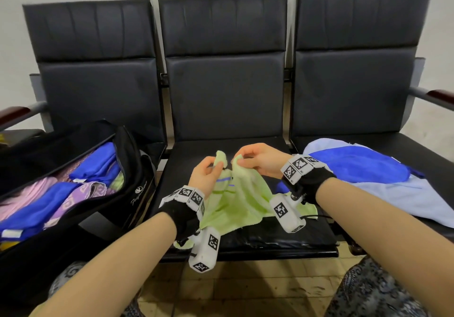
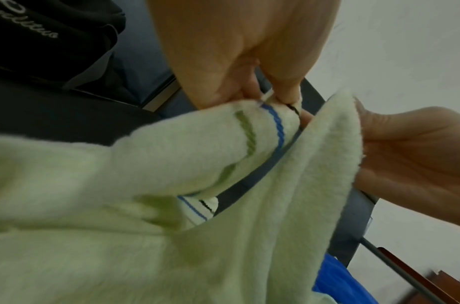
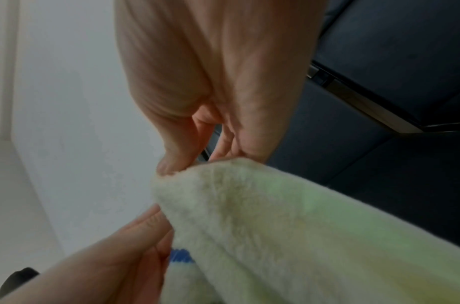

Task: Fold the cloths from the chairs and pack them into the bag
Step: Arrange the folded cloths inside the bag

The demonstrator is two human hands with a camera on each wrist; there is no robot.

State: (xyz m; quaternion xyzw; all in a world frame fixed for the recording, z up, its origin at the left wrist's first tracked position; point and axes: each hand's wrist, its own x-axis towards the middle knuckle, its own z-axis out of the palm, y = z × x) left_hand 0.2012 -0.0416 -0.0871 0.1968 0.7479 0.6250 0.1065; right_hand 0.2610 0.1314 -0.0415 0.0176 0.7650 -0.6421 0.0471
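A light green towel (image 1: 239,198) with thin blue and dark stripes hangs over the middle chair seat (image 1: 282,238), lifted by both hands. My left hand (image 1: 208,171) pinches one top corner, my right hand (image 1: 255,160) pinches the other, and the two corners sit close together. In the left wrist view the left hand's fingers (image 2: 249,61) pinch the striped edge of the green towel (image 2: 171,164), with the right hand (image 2: 410,156) behind its other fold. The right wrist view shows the right hand (image 3: 213,102) pinching the green towel (image 3: 288,226). An open black bag (image 1: 137,169) on the left seat holds folded cloths.
Blue, pink and purple folded cloths (image 1: 61,193) fill the bag. A pile of pale blue and bright blue cloths (image 1: 383,176) lies on the right seat. Three black chair backs (image 1: 223,71) stand behind. Armrests (image 1: 14,115) flank the row; tiled floor (image 1: 245,287) lies below.
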